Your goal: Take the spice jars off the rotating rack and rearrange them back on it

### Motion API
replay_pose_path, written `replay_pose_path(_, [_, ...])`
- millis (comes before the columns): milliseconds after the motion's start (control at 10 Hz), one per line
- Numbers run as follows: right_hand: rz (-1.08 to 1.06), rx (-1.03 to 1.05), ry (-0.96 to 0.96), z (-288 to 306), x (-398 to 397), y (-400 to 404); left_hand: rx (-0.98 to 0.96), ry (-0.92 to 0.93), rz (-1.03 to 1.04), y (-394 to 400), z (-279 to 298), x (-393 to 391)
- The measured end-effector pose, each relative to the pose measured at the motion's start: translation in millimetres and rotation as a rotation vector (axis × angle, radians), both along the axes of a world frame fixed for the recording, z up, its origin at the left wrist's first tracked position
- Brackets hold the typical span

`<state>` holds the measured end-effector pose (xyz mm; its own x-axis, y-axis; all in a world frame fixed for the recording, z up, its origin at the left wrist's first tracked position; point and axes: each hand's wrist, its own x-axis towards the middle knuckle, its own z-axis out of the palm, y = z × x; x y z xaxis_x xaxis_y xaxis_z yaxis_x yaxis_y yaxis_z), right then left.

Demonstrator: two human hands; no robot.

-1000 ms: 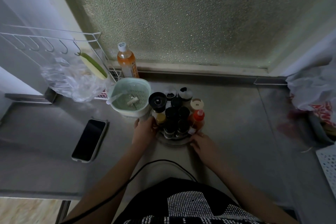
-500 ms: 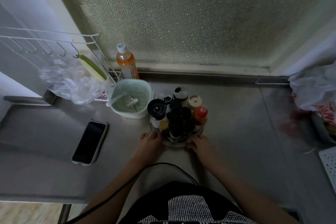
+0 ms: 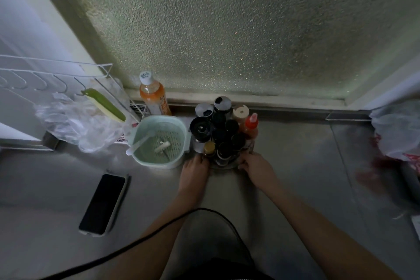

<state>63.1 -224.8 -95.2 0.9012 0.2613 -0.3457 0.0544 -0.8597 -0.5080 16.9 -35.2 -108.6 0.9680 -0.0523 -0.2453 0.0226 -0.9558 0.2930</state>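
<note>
A round rotating rack [image 3: 227, 164] stands on the steel counter, packed with several spice jars: dark-lidded jars [image 3: 230, 126] in the middle, a black grinder [image 3: 201, 128] on the left, a red-capped sauce bottle [image 3: 251, 124] on the right, and a small yellow-lidded jar [image 3: 209, 147] at the front. My left hand [image 3: 195, 169] rests against the rack's front-left rim. My right hand [image 3: 255, 165] holds its front-right rim. Both hands' fingertips are partly hidden by the rack.
A pale green colander basket [image 3: 177, 161] sits just left of the rack, touching distance. Behind it stands an orange drink bottle [image 3: 154, 98]. A phone [image 3: 102, 204] lies on the counter at left. A wire rack with plastic bags [image 3: 75, 120] is far left; bags [image 3: 400, 129] at right.
The rack with its jars has been pushed away from me toward the window, with both hands following on its front rim. The camera tilted with it.
</note>
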Motion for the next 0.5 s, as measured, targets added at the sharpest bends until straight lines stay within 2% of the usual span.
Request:
replay_pose_path(200, [0.052,0.019,-0.005,-5.8,9.9,-1.2,0.017,0.023,0.008,4.1,0.2,7.3])
replay_pose_path(400, [0.060,0.045,-0.032,-11.4,1.9,2.6,-0.062,-0.012,0.013,12.2,-4.2,8.3])
replay_pose_path(500, [-0.043,0.132,-0.037,-0.3,-4.6,-5.6,-0.120,-0.019,0.096,21.6,4.2,6.3])
